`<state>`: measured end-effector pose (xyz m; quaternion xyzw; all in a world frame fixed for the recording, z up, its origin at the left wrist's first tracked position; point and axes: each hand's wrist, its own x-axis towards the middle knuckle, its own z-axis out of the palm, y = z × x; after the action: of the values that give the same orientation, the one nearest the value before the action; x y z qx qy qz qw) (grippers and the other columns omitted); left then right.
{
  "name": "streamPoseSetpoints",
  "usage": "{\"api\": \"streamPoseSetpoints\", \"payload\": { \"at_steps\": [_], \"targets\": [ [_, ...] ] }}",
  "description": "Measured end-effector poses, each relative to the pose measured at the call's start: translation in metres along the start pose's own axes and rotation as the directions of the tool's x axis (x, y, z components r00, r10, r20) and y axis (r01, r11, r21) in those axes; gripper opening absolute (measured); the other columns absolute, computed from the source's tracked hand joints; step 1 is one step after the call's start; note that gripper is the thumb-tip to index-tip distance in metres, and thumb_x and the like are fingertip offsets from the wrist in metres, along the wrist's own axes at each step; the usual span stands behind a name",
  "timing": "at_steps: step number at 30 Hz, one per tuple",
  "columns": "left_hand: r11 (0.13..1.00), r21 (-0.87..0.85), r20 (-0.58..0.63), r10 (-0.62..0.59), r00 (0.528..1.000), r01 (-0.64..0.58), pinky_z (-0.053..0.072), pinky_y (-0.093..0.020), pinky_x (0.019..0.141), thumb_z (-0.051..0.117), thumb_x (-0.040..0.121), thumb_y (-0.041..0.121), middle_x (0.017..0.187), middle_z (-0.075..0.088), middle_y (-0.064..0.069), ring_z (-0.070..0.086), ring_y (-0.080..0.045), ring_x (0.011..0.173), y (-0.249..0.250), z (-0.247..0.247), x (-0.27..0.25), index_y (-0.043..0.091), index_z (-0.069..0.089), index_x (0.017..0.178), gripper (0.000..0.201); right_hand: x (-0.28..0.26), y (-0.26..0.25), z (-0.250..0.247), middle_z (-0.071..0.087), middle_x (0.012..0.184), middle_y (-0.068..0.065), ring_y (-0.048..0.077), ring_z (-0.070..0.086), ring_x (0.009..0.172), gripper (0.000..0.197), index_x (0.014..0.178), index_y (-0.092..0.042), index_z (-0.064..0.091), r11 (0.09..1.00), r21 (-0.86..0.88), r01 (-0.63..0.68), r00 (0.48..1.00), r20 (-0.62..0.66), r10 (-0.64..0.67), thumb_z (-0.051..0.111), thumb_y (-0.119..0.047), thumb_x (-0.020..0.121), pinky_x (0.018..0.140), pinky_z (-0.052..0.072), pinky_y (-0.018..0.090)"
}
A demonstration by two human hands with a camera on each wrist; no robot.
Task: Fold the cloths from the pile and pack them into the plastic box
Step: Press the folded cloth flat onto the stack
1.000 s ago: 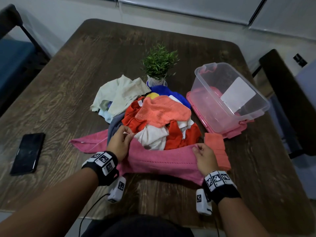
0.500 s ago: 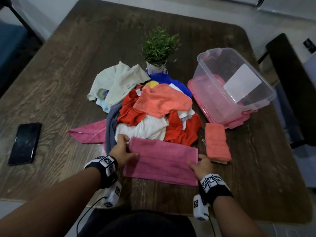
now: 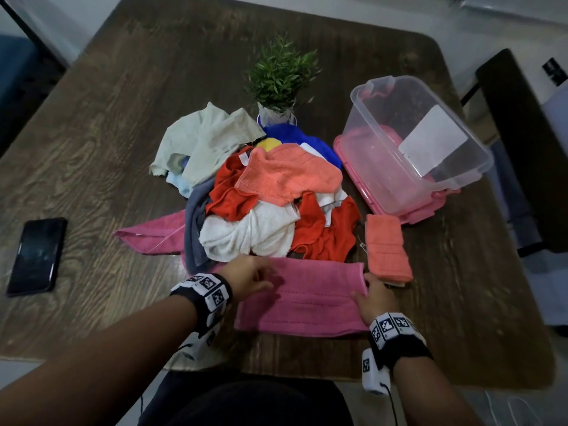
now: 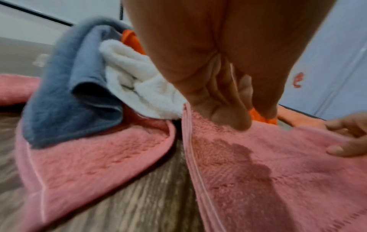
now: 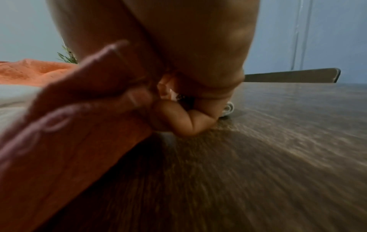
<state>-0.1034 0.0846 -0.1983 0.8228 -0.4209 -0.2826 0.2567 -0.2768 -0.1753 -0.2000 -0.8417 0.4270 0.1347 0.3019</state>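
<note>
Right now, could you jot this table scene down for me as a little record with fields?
being folded: pink towel, lying flat at the near edge of the table
left hand: fingertips on the towel's left end
right hand: grips the towel's right end
pile: unfolded cloths just behind the towel
done so far: one folded orange cloth, lying on the table beside the box
plastic box: clear, tilted, resting on its pink lid, no cloths visible inside
other things: potted plant, phone
</note>
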Motion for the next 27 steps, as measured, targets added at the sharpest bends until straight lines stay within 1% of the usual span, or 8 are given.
{"api": "streamPoseSetpoints", "payload": {
  "at_steps": [2, 5, 9, 11, 14, 19, 23, 27],
  "targets": [
    [0.999, 0.037, 0.125, -0.012, 0.992, 0.007, 0.036, -0.002, 0.071, 0.065, 0.09, 0.024, 0.099, 0.065, 0.015, 0.055, 0.001, 0.084, -0.001, 0.013, 0.004, 0.025, 0.067, 0.118, 0.028, -0.001, 0.001, -0.007, 0.066, 0.115, 0.003, 0.025, 0.063, 0.103, 0.039, 0.128, -0.024, 0.058, 0.999, -0.046, 0.027, 1.0, -0.009, -0.027, 0.063, -0.016, 0.09, 0.09, 0.048, 0.036],
    [0.989, 0.011, 0.149, -0.148, 0.978, 0.148, 0.046, -0.021, 0.09, 0.059, 0.094, 0.028, 0.119, 0.067, 0.007, 0.062, -0.009, 0.103, -0.016, 0.024, 0.003, 0.026, 0.061, 0.129, 0.035, -0.002, -0.002, -0.013, 0.068, 0.101, -0.005, 0.014, 0.065, 0.088, 0.038, 0.124, -0.028, 0.059, 0.993, -0.008, 0.114, 0.993, 0.042, -0.113, 0.064, -0.018, 0.087, 0.078, 0.053, 0.032],
    [0.961, -0.143, 0.093, -0.227, 0.97, 0.238, 0.052, -0.02, 0.085, 0.057, 0.096, 0.021, 0.105, 0.069, 0.009, 0.064, -0.003, 0.088, -0.021, 0.026, 0.003, 0.024, 0.068, 0.117, 0.024, -0.011, -0.027, -0.002, 0.072, 0.084, -0.005, 0.009, 0.07, 0.075, 0.039, 0.12, -0.025, 0.058, 0.96, 0.175, 0.218, 0.952, 0.177, -0.249, 0.072, -0.022, 0.083, 0.072, 0.059, 0.036],
    [0.958, -0.148, 0.024, -0.246, 0.969, 0.247, 0.051, -0.018, 0.081, 0.058, 0.094, 0.017, 0.099, 0.07, 0.009, 0.064, -0.004, 0.085, -0.023, 0.027, 0.003, 0.023, 0.071, 0.108, 0.02, -0.014, -0.042, 0.008, 0.07, 0.075, -0.005, 0.007, 0.067, 0.067, 0.039, 0.118, -0.024, 0.059, 0.953, 0.178, 0.246, 0.942, 0.185, -0.278, 0.072, -0.022, 0.082, 0.067, 0.055, 0.029],
    [0.951, -0.128, -0.023, -0.286, 0.958, 0.281, 0.054, -0.031, 0.08, 0.058, 0.095, 0.024, 0.088, 0.072, 0.004, 0.066, -0.011, 0.08, -0.028, 0.024, 0.002, 0.018, 0.072, 0.093, 0.015, -0.022, -0.068, 0.024, 0.063, 0.067, -0.009, 0.003, 0.06, 0.058, 0.036, 0.115, -0.021, 0.06, 0.939, 0.179, 0.293, 0.926, 0.193, -0.326, 0.07, -0.018, 0.081, 0.058, 0.047, 0.022],
    [0.854, -0.342, 0.035, -0.407, 0.913, 0.393, 0.056, -0.033, 0.079, 0.045, 0.099, 0.049, 0.084, 0.074, 0.0, 0.069, -0.015, 0.077, -0.016, 0.016, 0.001, 0.011, 0.072, 0.088, 0.048, -0.032, -0.1, 0.052, 0.064, 0.073, -0.003, 0.013, 0.064, 0.05, 0.034, 0.114, -0.022, 0.054, 0.94, 0.219, 0.262, 0.905, 0.282, -0.318, 0.066, -0.015, 0.083, 0.044, 0.052, 0.028],
    [0.544, -0.693, 0.134, -0.547, 0.826, 0.473, 0.047, -0.023, 0.049, 0.056, 0.096, 0.047, 0.059, 0.058, -0.003, 0.055, -0.012, 0.047, 0.0, 0.015, 0.001, 0.01, 0.064, 0.074, 0.044, -0.042, -0.113, 0.068, 0.064, 0.077, 0.007, 0.02, 0.065, 0.054, 0.033, 0.117, -0.021, 0.049, 0.915, 0.373, 0.153, 0.839, 0.44, -0.32, 0.068, -0.021, 0.091, 0.049, 0.054, 0.031],
    [0.627, -0.592, 0.088, -0.574, 0.814, 0.506, 0.061, -0.045, 0.061, 0.059, 0.096, 0.022, 0.08, 0.07, -0.019, 0.071, -0.032, 0.067, -0.014, 0.015, 0.001, 0.001, 0.062, 0.086, 0.024, -0.026, -0.093, 0.056, 0.068, 0.094, 0.006, 0.022, 0.067, 0.083, 0.019, 0.103, -0.017, 0.064, 0.968, 0.009, 0.252, 0.956, 0.15, -0.251, 0.066, -0.03, 0.09, 0.077, 0.056, 0.033]
  ]
}}
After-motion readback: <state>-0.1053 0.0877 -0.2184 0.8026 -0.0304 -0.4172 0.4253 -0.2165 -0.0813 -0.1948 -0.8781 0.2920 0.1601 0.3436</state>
